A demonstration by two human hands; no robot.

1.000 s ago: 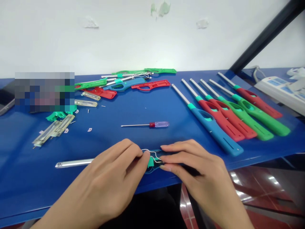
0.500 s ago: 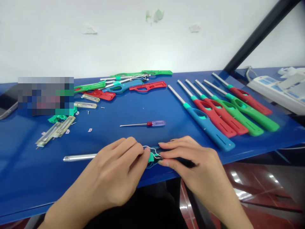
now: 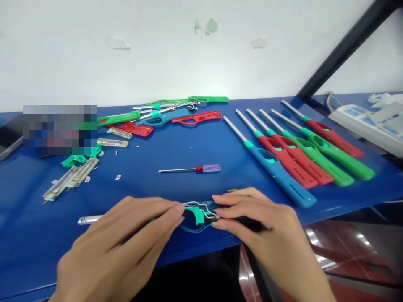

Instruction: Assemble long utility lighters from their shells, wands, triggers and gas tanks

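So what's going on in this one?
A person has both hands on an open blue lighter at the near side of a blue table. The left hand covers the tube side; the right hand holds the handle end. Between them show a green trigger and white wire. A screwdriver lies beyond, six closed lighters to the right, and loose shells further back.

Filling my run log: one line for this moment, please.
left hand: over open blue lighter; right hand: at white wires; teal trigger: exposed; purple-handled screwdriver: lying beyond
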